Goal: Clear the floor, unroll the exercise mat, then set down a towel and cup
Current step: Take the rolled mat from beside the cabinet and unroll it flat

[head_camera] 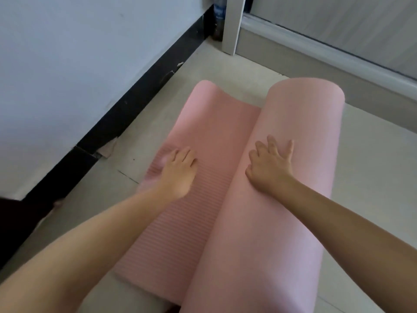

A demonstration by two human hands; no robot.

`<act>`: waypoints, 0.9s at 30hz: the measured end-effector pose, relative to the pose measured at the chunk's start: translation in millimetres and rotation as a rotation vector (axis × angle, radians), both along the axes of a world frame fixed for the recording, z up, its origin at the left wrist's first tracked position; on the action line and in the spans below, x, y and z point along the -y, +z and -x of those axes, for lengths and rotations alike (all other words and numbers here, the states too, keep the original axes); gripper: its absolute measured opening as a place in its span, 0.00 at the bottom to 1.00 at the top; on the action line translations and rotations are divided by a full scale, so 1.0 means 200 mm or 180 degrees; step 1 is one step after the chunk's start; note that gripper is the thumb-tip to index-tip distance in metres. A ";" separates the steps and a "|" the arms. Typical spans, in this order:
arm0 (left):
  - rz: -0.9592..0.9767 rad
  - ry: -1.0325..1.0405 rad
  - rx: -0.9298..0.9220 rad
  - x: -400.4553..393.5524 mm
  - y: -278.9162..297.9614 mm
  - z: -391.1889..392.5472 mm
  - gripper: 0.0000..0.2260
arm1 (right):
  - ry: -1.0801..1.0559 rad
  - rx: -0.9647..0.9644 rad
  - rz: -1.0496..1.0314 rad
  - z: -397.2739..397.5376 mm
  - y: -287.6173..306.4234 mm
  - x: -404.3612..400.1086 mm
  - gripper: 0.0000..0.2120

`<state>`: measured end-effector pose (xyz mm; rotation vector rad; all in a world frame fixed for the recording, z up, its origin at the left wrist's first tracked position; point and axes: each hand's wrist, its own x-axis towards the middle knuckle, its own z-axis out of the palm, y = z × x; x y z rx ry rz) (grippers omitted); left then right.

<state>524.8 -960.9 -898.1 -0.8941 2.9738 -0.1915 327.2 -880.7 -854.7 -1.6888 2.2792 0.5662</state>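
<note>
A pink exercise mat [209, 136] lies partly unrolled on the pale floor. Its ribbed flat strip is on the left and curls up a little at its left edge. The thick rolled part [300, 123] lies along the strip's right side. My left hand [179, 171] rests flat on the unrolled strip with the fingers spread. My right hand [270, 164] presses palm-down on the side of the roll, fingers apart. Neither hand grips anything. No towel or cup is in view.
A pale wall with a black skirting board [126, 109] runs along the left, close to the mat. A dark bottle [218, 19] stands in the far corner beside a white frame post [233, 26]. A raised sliding-door track [327, 55] crosses the back right. Bare floor lies right of the roll.
</note>
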 end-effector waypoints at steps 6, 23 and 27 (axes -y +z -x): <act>-0.1180 0.1476 0.0762 -0.20 -0.20 -0.14 0.31 | 0.0361 -0.0004 -0.0151 -0.03 -0.04 -0.02 0.22; -0.1166 0.2606 0.0312 0.22 -0.16 -0.14 0.26 | 0.0248 0.0034 -0.0712 -0.02 -0.05 0.00 0.23; -0.1256 0.2668 0.0343 0.22 -0.20 -0.14 0.27 | 0.0313 0.0103 -0.0674 -0.02 -0.06 0.00 0.23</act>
